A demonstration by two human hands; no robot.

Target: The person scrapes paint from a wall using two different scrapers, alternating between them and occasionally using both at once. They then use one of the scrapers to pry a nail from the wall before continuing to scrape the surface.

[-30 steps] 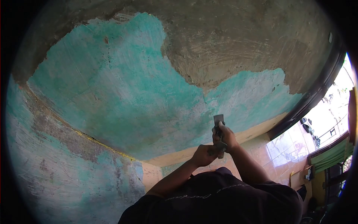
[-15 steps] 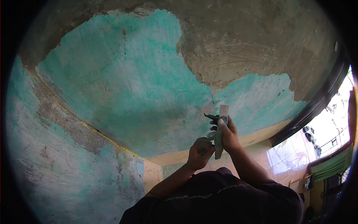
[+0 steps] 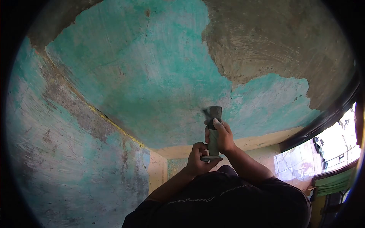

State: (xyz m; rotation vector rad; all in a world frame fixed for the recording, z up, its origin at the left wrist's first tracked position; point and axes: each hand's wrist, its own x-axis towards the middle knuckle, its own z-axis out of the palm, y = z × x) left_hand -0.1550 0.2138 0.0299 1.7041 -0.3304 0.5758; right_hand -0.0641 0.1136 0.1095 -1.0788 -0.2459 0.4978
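Upright in front of my chest is a grey tool with a flat, dark, blade-like top end. My right hand is wrapped round its upper part, the thumb lying along the front. Lower down and to the left, my left hand pinches a small flat greyish piece at the tool's bottom end. What that piece is I cannot make out. Beyond both hands stands the wall with worn turquoise paint.
Bare grey-brown plaster covers the wall's upper right. A yellowish line marks the corner with the left wall. At the right are shiny floor tiles, footwear and a green curtain.
The tool has turned, so its broad flat end now faces me. My left hand has moved slightly down to its bottom end. The view has shifted a little.
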